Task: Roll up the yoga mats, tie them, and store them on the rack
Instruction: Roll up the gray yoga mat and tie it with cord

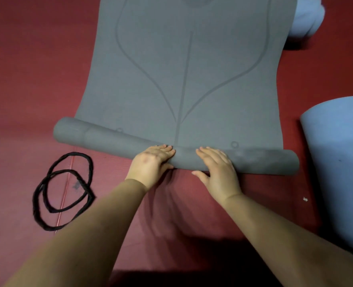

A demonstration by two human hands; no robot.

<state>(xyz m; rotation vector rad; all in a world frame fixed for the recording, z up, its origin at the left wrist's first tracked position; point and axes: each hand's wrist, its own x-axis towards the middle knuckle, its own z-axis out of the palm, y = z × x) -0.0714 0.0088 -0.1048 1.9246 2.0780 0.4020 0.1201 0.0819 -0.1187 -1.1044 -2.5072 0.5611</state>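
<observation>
Both forearms reach forward from the bottom edge of the view and come closer together toward the hands. The left hand (153, 162) lies palm down with straight fingers close together, pressing flat. The right hand (217, 166) lies the same way beside it, its thumb spread to the inner side. The two hands are near but apart.

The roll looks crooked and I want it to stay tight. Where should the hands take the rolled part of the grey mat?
Probably nearer both ends of the grey mat roll, from the near side, palms over the top. The left hand and right hand press close together at the middle, while the roll's left end pokes out past the flat sheet's edge.
</observation>
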